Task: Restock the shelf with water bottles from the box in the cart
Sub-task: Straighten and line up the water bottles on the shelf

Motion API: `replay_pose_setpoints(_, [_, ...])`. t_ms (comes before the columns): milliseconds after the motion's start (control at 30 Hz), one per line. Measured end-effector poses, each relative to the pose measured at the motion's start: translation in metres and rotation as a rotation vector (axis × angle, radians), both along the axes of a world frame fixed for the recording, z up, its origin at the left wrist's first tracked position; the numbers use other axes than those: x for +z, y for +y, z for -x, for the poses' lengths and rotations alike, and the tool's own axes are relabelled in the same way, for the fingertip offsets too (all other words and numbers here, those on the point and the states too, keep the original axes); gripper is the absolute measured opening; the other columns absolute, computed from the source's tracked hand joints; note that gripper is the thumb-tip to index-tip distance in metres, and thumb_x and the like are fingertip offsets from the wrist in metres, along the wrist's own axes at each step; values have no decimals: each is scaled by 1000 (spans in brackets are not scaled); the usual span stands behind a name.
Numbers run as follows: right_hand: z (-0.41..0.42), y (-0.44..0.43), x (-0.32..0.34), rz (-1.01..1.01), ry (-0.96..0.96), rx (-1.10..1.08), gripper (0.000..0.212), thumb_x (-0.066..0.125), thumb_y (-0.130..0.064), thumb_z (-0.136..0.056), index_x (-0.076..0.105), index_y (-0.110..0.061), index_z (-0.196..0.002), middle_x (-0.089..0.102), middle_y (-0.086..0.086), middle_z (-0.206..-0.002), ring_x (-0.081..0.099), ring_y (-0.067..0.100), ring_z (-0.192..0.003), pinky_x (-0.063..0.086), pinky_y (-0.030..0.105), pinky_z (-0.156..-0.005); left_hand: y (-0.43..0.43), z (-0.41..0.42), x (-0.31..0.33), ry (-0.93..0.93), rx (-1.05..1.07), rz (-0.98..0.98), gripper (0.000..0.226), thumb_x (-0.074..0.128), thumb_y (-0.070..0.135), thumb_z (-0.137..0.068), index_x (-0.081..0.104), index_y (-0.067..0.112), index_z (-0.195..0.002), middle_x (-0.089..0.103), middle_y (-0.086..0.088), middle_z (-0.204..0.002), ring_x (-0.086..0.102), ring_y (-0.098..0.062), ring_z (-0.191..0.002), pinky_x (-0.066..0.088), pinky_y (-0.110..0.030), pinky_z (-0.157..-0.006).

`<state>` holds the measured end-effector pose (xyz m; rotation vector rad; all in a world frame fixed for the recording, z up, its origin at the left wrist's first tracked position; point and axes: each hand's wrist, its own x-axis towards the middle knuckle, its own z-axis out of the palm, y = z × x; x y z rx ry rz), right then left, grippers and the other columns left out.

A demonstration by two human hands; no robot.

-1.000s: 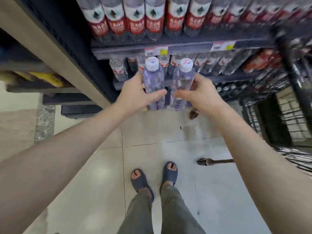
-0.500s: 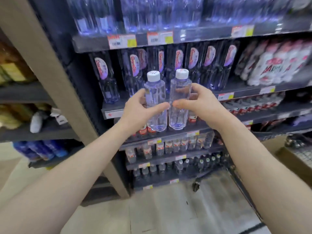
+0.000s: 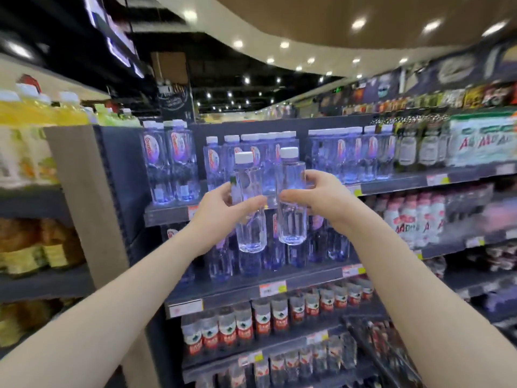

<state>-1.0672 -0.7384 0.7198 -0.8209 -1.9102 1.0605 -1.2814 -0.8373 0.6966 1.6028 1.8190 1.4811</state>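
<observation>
Two clear water bottles with white caps are held upright side by side in front of the shelving. My left hand (image 3: 223, 211) grips the left bottle (image 3: 250, 219) round its middle. My right hand (image 3: 319, 198) grips the right bottle (image 3: 291, 208) the same way. Both bottles hang in the air before the top dark shelf (image 3: 391, 186), which holds rows of similar white-capped water bottles (image 3: 251, 152). Between the tall bottles at the left of that shelf and the shorter row there is a narrow gap. The box is out of view.
A second shelf (image 3: 307, 281) below carries more clear bottles. Lower shelves hold red-labelled bottles (image 3: 265, 320). Yellow drink bottles (image 3: 42, 110) fill the unit to the left. The black wire cart (image 3: 386, 354) shows at the bottom right.
Both hands have lifted the two bottles from near floor level up to the top shelf's height, and my view has swung upward from the floor to the upper shelves.
</observation>
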Motion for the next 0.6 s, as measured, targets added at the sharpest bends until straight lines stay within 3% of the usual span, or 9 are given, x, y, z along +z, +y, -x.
replay_pose_setpoints(67, [0, 16, 8, 15, 16, -28, 72, 89, -44, -73, 55, -22, -134, 67, 3, -116, 72, 19, -94, 61, 41, -85, 10, -5, 11, 22, 3, 15, 73, 80, 77, -69, 65, 26, -119, 70, 4, -116, 71, -8, -97, 55, -36, -93])
replay_pose_setpoints(133, [-3, 33, 16, 0, 28, -46, 84, 90, -47, -69, 51, -19, -138, 67, 6, -121, 73, 25, -98, 61, 47, -88, 27, -10, 19, 36, 10, 13, 102, 80, 85, -61, 59, 21, -138, 69, -1, -128, 72, -15, -106, 57, -39, -97])
replay_pose_setpoints(233, [-11, 61, 27, -24, 45, -44, 75, 88, -42, -75, 50, -20, -136, 64, 3, -118, 72, 24, -97, 60, 42, -84, 51, -18, 29, 65, 5, 7, 100, 80, 76, -70, 48, 27, -151, 62, 8, -107, 67, -11, -94, 54, -35, -91])
replay_pose_setpoints(267, [-13, 72, 30, -29, 53, -44, 75, 88, -40, -77, 48, -21, -138, 63, 2, -119, 71, 22, -96, 58, 37, -78, 61, -22, 31, 70, 8, 5, 100, 80, 76, -70, 49, 26, -151, 61, 13, -111, 65, -9, -100, 52, -34, -95])
replay_pose_setpoints(333, [-18, 98, 36, -37, 75, -40, 76, 87, -36, -78, 48, -21, -141, 62, 3, -119, 71, 20, -96, 52, 31, -70, 84, -26, 33, 78, 35, -14, 110, 79, 83, -62, 52, 22, -149, 61, 10, -138, 61, -14, -122, 50, -37, -105])
replay_pose_setpoints(433, [-22, 139, 44, -28, 103, -34, 61, 87, -28, -80, 51, -21, -129, 63, 1, -114, 71, 24, -99, 51, 29, -69, 116, -33, 39, 34, 52, -65, 109, 82, 74, -69, 45, 15, -153, 49, 2, -154, 51, -21, -137, 43, -33, -100])
replay_pose_setpoints(533, [-22, 179, 49, -7, 151, -18, 59, 86, -23, -82, 48, -25, -127, 62, 3, -116, 70, 22, -97, 52, 27, -67, 148, -39, 44, -26, 73, -109, 111, 84, 62, -76, 32, 16, -162, 42, -4, -161, 52, -17, -139, 42, -31, -96])
replay_pose_setpoints(600, [-15, 207, 50, -5, 156, -27, 61, 86, -25, -82, 49, -23, -131, 63, 4, -116, 70, 25, -99, 58, 36, -81, 166, -44, 46, -48, 102, -119, 111, 84, 54, -79, 24, 15, -164, 37, -9, -164, 58, -10, -124, 40, -29, -94])
